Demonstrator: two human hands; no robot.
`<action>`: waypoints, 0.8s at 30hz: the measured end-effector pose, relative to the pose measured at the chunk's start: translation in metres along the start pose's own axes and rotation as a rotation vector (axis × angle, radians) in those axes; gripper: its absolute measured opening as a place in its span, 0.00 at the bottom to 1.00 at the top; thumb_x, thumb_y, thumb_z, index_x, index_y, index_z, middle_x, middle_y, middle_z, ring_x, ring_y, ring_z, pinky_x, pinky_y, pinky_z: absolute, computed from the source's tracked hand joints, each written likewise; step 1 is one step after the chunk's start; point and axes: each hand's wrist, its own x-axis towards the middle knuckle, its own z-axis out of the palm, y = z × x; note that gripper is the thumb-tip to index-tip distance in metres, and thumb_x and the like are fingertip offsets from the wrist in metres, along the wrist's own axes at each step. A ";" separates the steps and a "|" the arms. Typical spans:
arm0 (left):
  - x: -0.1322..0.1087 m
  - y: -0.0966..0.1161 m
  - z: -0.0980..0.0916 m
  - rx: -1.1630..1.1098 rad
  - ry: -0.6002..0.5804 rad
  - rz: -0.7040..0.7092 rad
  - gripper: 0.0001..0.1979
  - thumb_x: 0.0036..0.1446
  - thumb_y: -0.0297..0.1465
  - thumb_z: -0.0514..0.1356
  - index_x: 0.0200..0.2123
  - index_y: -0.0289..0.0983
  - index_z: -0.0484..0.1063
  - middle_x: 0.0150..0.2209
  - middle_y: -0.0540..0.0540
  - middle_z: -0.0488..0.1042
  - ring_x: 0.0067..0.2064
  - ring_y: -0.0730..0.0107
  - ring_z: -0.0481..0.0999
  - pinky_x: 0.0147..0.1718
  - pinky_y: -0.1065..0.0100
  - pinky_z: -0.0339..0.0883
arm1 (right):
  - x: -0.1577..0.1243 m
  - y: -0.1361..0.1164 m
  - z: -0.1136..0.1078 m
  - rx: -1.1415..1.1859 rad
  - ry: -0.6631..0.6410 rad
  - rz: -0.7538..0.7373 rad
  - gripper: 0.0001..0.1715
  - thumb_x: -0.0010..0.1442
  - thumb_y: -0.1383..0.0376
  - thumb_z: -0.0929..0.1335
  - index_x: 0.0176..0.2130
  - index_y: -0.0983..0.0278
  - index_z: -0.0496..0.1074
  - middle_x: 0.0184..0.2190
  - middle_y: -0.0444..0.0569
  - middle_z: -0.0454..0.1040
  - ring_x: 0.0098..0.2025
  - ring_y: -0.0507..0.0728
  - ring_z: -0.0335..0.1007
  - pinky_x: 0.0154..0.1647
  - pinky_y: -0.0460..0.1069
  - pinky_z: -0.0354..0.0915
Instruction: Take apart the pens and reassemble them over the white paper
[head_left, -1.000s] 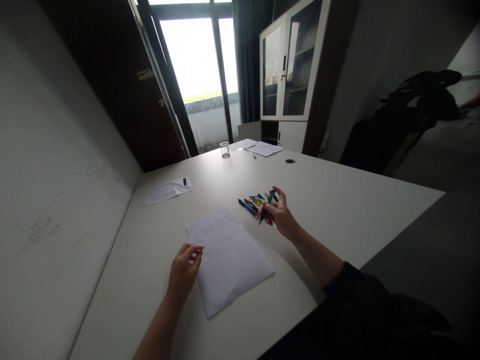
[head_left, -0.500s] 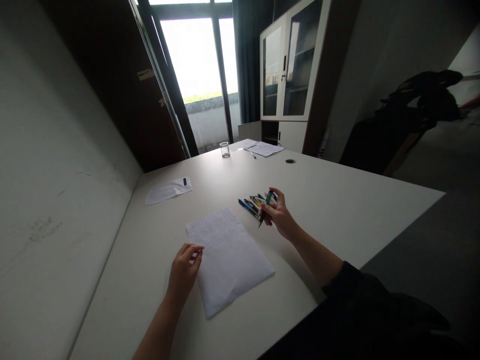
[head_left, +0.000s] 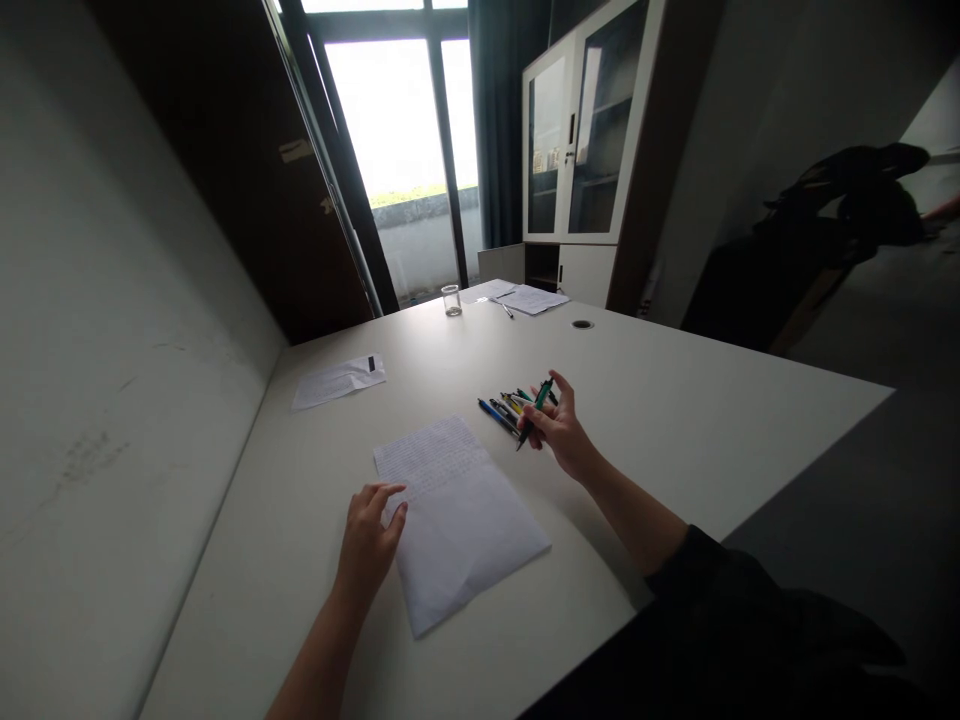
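Observation:
My right hand (head_left: pixel 559 428) is closed around a green and black pen (head_left: pixel 535 410), tip pointing down-left, just above a row of several pens (head_left: pixel 501 409) lying on the white table (head_left: pixel 675 400). A written sheet of paper (head_left: pixel 457 515) lies in front of me. My left hand (head_left: pixel 369 538) rests on the sheet's left edge, fingers loosely stretched and flat on the paper, holding nothing.
A folded paper with a black clip (head_left: pixel 339 380) lies at the left near the wall. A small glass (head_left: pixel 451 299), more sheets (head_left: pixel 525 297) and a pen sit at the table's far end. A round cable hole (head_left: pixel 582 324) is nearby. A glass-door cabinet (head_left: pixel 585 150) stands behind.
My left hand's fingers have uncurled slightly and spread on the paper's edge. My right hand keeps the green pen in nearly the same place.

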 end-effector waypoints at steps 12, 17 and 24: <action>-0.001 -0.001 0.001 0.037 -0.013 0.000 0.11 0.60 0.30 0.56 0.45 0.42 0.73 0.44 0.44 0.72 0.45 0.57 0.71 0.47 0.55 0.65 | 0.001 -0.004 -0.001 0.008 0.135 -0.088 0.47 0.54 0.56 0.73 0.62 0.52 0.45 0.28 0.38 0.72 0.18 0.48 0.61 0.21 0.46 0.63; -0.003 -0.006 0.004 0.069 -0.032 0.004 0.12 0.61 0.32 0.57 0.48 0.42 0.71 0.46 0.44 0.71 0.47 0.56 0.71 0.49 0.53 0.65 | 0.000 0.003 0.005 -0.039 0.058 -0.056 0.20 0.51 0.58 0.75 0.38 0.61 0.65 0.22 0.36 0.66 0.18 0.47 0.58 0.30 0.50 0.67; -0.010 -0.017 0.012 0.139 -0.120 0.064 0.23 0.61 0.42 0.59 0.57 0.41 0.65 0.59 0.40 0.65 0.64 0.49 0.59 0.60 0.47 0.57 | -0.006 0.019 0.025 -0.012 -0.095 0.057 0.09 0.54 0.62 0.70 0.33 0.61 0.65 0.22 0.37 0.62 0.21 0.49 0.63 0.26 0.48 0.68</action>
